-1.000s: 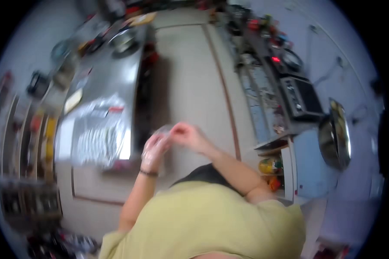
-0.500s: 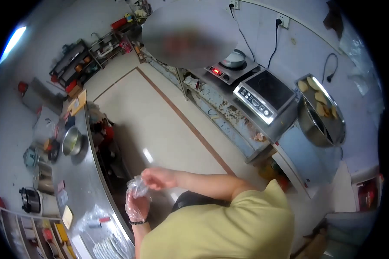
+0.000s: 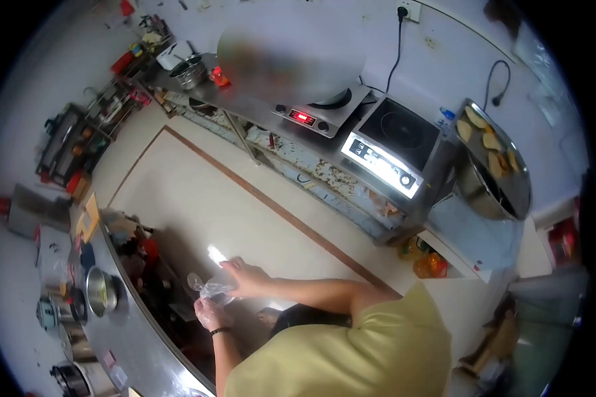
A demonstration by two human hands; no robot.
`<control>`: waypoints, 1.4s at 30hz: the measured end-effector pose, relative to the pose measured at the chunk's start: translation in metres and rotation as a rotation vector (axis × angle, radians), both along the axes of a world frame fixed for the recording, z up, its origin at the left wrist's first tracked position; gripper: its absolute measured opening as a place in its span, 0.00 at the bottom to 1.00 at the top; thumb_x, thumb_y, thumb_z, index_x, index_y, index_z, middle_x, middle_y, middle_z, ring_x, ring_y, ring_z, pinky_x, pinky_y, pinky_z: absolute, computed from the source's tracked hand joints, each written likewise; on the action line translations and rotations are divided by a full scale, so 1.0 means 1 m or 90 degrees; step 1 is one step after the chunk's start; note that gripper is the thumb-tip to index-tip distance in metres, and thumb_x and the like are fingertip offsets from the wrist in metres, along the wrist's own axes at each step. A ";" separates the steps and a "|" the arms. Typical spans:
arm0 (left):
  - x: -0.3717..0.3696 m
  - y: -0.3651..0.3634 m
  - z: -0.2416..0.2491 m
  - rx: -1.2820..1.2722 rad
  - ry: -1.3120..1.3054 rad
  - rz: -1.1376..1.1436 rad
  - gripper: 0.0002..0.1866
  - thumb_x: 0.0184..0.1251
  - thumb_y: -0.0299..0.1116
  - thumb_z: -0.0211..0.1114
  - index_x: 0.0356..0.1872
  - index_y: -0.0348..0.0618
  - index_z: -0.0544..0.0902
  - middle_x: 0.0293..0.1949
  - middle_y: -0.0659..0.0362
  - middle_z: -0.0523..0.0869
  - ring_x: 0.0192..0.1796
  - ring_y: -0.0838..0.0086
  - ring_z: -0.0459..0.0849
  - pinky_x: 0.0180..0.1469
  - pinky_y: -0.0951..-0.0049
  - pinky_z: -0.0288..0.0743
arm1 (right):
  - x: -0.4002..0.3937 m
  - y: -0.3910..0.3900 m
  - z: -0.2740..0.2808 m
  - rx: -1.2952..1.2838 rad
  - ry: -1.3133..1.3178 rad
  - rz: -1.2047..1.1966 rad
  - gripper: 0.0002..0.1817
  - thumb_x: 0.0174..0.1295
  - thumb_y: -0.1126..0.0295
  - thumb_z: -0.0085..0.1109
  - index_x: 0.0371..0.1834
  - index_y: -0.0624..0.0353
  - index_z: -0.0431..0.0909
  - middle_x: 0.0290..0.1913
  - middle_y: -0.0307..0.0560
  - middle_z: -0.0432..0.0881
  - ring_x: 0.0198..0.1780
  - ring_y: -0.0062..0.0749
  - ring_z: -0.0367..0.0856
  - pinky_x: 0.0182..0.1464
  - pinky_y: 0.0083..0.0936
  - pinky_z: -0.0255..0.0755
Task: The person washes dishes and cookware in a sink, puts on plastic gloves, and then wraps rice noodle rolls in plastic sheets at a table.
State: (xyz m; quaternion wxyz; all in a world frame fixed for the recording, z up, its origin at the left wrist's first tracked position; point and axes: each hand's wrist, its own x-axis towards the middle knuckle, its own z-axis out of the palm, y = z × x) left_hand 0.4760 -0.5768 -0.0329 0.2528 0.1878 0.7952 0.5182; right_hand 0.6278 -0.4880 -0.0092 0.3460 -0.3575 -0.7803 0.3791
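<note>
My left hand [image 3: 212, 313], with a dark beaded bracelet on its wrist, looks covered by a thin clear film. Its fingers are closed on crumpled clear plastic, which looks like a disposable plastic glove [image 3: 214, 290]. Part of that plastic sticks out past the left fingertips. Just to the right, my right hand [image 3: 248, 279] is bare and grips the other side of the plastic, index finger stretched forward. Both hands are over the floor, beside the steel table [image 3: 136, 337].
A metal bowl [image 3: 102, 291] stands on the left table. Across the aisle, an induction cooker [image 3: 394, 142] sits beside another with a lit red display [image 3: 302, 117]. A deep steel pot [image 3: 483, 188] and a tray of pale food pieces [image 3: 520, 175] are at the right.
My view has shifted, showing more of the far counter. My hands have moved slightly apart, the right hand's fingers have loosened from a fist, and the plastic is spread between them.
</note>
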 end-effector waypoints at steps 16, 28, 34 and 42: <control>-0.137 0.087 0.063 0.178 0.404 -0.211 0.09 0.59 0.33 0.52 0.26 0.44 0.79 0.25 0.52 0.80 0.27 0.56 0.78 0.29 0.62 0.71 | -0.234 0.048 0.039 -0.548 0.551 -0.118 0.11 0.62 0.59 0.53 0.30 0.55 0.71 0.22 0.35 0.73 0.21 0.17 0.70 0.21 0.16 0.65; -0.263 0.076 0.044 0.105 0.324 0.080 0.12 0.61 0.39 0.54 0.32 0.43 0.82 0.26 0.49 0.82 0.30 0.57 0.82 0.33 0.65 0.73 | -0.399 0.070 0.025 -0.581 0.260 0.237 0.22 0.62 0.58 0.51 0.54 0.61 0.70 0.53 0.42 0.72 0.54 0.26 0.67 0.55 0.23 0.61; -0.304 0.078 0.041 0.010 0.385 0.235 0.14 0.62 0.42 0.50 0.30 0.50 0.83 0.26 0.52 0.82 0.31 0.57 0.81 0.34 0.62 0.73 | -0.478 0.081 0.006 -0.689 0.112 0.467 0.40 0.60 0.36 0.36 0.57 0.66 0.66 0.56 0.52 0.70 0.59 0.35 0.66 0.62 0.31 0.57; -0.333 0.090 0.045 -0.163 0.371 0.307 0.15 0.65 0.44 0.45 0.33 0.54 0.80 0.27 0.53 0.82 0.30 0.57 0.80 0.32 0.62 0.73 | -0.530 0.090 0.008 -0.679 0.016 0.771 0.52 0.55 0.28 0.19 0.67 0.67 0.46 0.71 0.53 0.44 0.72 0.36 0.40 0.70 0.30 0.31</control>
